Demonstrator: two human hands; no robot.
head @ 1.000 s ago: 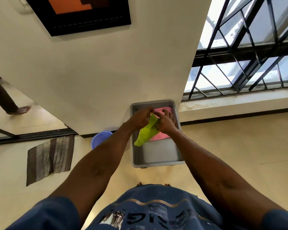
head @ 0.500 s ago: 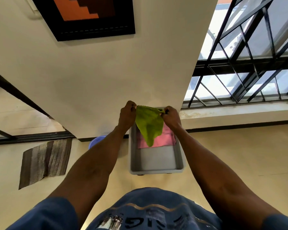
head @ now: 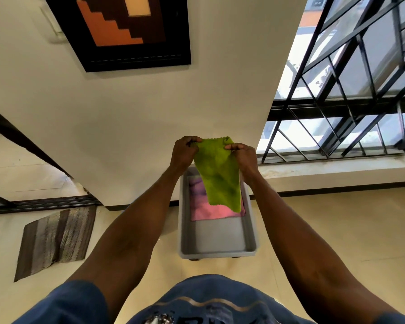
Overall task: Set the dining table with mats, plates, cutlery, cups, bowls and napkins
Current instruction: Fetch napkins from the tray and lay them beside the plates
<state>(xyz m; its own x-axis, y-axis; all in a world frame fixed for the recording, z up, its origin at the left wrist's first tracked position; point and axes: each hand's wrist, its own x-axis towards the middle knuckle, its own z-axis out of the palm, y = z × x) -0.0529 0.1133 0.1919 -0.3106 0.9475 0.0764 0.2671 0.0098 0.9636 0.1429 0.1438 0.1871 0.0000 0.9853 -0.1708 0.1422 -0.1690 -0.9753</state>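
Tiled floor (head: 325,230) carries a grey tub (head: 251,230) (pink cloth (head: 211,211) inside) and striped mat (head: 56,239).

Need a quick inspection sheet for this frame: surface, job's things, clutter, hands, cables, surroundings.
Surface: tiled floor; no dining table in view.
Job's things: green napkin held up above the grey bin; pink cloth lies folded in the bin's far end.
Clutter: striped mat on the floor to the left.
Hands: left hand and right hand each pinch a top corner of the green napkin, which hangs down between them.
Cables: nothing seen.
Surroundings: cream wall with framed picture; barred window to the right.
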